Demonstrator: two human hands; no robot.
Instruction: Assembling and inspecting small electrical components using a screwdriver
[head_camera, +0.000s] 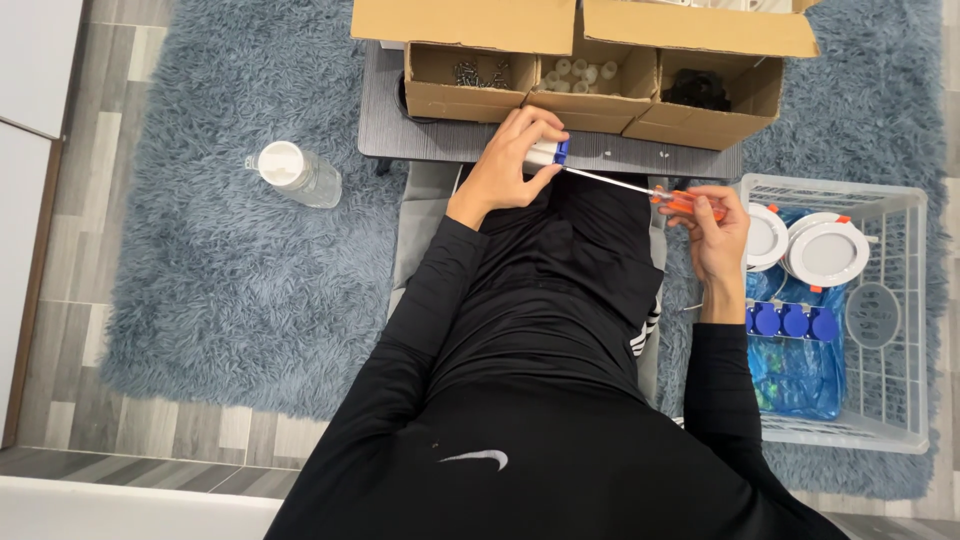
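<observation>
Screwdriver, orange handle pinched shut in right hand fingers; thin stiff shaft reaches a small white-and-blue plastic fitting gripped in closed left hand, above table edge. Fitting likely light, hard, slippery; hold around body.

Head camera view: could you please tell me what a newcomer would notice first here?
At the centre, the left hand holds a small white and blue part while the right hand points an orange-handled screwdriver into it. Above them sit three open cardboard boxes of small parts. At the right, a white basket holds round white lamps, and a plastic bottle lies on the grey rug at the left.
</observation>
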